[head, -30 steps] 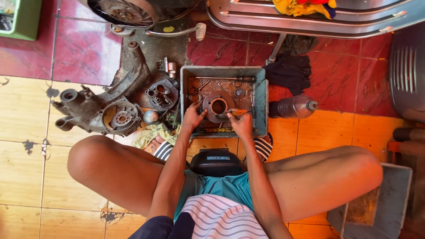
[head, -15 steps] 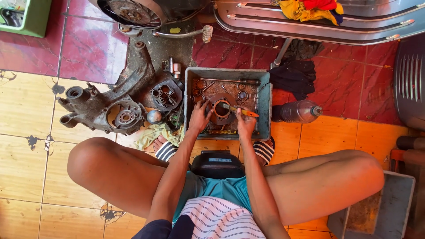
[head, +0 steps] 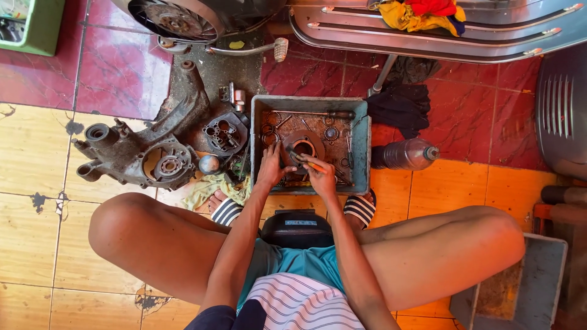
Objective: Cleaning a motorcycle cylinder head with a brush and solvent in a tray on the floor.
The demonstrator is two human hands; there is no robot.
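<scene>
I sit on the floor with a grey metal tray (head: pixel 363 142) of oily parts between my feet. My left hand (head: pixel 271 168) grips the near edge of a round, rusty brown engine part (head: pixel 303 143) with a central hole, lying in the tray. My right hand (head: pixel 320 176) holds an orange-handled brush (head: pixel 305 162) whose dark tip rests against that part's near rim. Several rings, gaskets and thin tools lie around the part in the tray.
A dirty engine casing (head: pixel 145 156) and a carburettor-like block (head: pixel 225 130) lie left of the tray on a dark mat. A yellow rag (head: pixel 211 186) is beside my left foot. A dark plastic bottle (head: pixel 405 154) and black cloth (head: pixel 402 105) lie right; a scooter body (head: pixel 440 30) spans the top.
Both hands have stayed on the round part in the tray, shifting slightly; the brush has moved from the part's right side to its near rim.
</scene>
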